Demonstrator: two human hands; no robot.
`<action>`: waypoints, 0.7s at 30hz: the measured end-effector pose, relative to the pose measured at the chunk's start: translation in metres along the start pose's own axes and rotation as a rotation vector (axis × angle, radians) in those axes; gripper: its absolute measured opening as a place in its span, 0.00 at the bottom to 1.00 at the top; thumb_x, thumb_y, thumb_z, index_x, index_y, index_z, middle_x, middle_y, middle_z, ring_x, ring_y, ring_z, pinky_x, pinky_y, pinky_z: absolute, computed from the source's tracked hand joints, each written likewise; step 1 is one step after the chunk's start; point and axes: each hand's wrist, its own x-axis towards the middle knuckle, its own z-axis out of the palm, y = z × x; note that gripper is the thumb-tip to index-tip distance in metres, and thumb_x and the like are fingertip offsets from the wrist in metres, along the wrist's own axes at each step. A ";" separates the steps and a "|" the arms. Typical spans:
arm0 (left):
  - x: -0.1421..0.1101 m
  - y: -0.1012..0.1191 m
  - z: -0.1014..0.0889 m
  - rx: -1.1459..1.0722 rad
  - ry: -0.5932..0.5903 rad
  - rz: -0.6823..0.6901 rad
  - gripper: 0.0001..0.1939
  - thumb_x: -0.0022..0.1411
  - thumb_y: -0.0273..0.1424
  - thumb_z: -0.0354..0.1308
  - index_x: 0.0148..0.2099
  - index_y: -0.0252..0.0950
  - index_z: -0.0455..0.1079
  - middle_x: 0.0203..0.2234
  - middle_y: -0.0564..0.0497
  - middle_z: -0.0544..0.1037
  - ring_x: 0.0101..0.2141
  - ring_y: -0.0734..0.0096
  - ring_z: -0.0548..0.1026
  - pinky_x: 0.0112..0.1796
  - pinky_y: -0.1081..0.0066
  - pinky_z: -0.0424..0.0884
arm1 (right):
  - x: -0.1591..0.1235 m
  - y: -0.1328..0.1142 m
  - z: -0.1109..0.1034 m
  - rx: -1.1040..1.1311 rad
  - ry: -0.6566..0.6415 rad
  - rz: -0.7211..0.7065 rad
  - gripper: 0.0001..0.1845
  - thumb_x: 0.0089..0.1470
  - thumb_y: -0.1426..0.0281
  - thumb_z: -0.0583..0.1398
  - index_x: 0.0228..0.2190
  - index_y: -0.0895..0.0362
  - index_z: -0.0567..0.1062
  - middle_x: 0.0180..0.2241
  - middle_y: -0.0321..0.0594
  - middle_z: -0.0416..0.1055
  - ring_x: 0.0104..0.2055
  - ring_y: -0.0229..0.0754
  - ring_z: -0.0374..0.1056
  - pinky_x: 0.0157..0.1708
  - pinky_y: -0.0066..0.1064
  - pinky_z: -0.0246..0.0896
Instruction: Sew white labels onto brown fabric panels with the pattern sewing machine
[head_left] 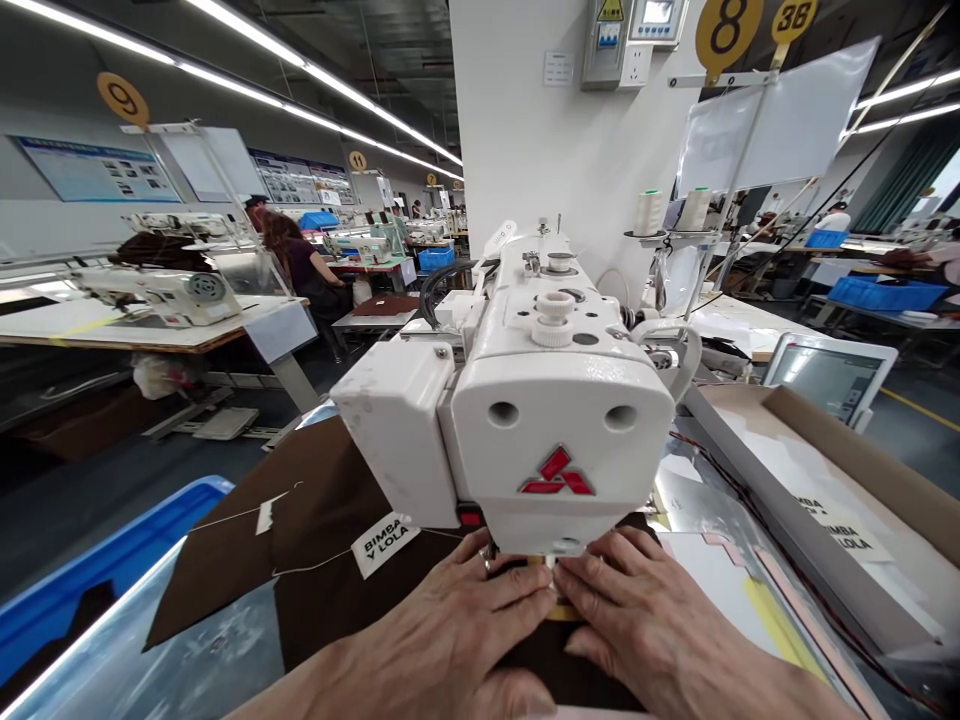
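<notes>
A white sewing machine (562, 410) with a red emblem fills the middle of the head view. Under its head my left hand (457, 620) lies flat on dark brown fabric (322, 490), fingers stretched towards the needle area. My right hand (637, 610) presses down on the other side, fingers also outstretched, its tips close to the left ones. What lies right beneath the fingertips is mostly hidden. A white label (385, 543) with black lettering rests on the fabric to the left, with thread running from it. Farther left is a smaller white tag (266, 515).
An open cardboard box (847, 450) holding printed labels (847, 530) stands at right, before a tablet-like screen (829, 375). A blue bin (195, 492) is at lower left. Thread cones (649, 213) stand behind the machine. A seated person (296, 260) is at another station.
</notes>
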 end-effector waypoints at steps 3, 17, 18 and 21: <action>0.001 0.001 0.001 -0.032 0.012 -0.015 0.34 0.72 0.54 0.58 0.68 0.38 0.65 0.63 0.46 0.73 0.63 0.53 0.71 0.69 0.52 0.55 | -0.001 0.001 0.000 -0.017 0.020 -0.018 0.23 0.74 0.55 0.53 0.55 0.57 0.75 0.53 0.39 0.78 0.49 0.50 0.68 0.51 0.45 0.59; -0.031 -0.020 0.021 0.060 0.078 -0.026 0.36 0.74 0.46 0.60 0.76 0.48 0.52 0.70 0.53 0.62 0.67 0.52 0.66 0.69 0.52 0.58 | -0.003 -0.003 -0.005 -0.023 0.046 0.017 0.24 0.76 0.53 0.47 0.55 0.52 0.75 0.54 0.30 0.78 0.49 0.45 0.70 0.50 0.42 0.55; -0.031 -0.021 0.020 0.054 0.085 -0.036 0.37 0.73 0.47 0.61 0.76 0.48 0.52 0.69 0.53 0.63 0.66 0.52 0.67 0.68 0.52 0.59 | -0.003 -0.003 -0.005 -0.025 0.063 0.020 0.23 0.76 0.53 0.48 0.54 0.51 0.75 0.53 0.29 0.78 0.48 0.44 0.70 0.50 0.42 0.54; -0.029 -0.020 0.016 0.041 0.090 -0.054 0.36 0.72 0.47 0.62 0.75 0.47 0.55 0.68 0.53 0.65 0.65 0.51 0.69 0.68 0.52 0.61 | -0.002 -0.002 -0.005 -0.022 0.079 0.019 0.21 0.75 0.53 0.51 0.54 0.51 0.75 0.53 0.28 0.79 0.47 0.43 0.71 0.50 0.41 0.54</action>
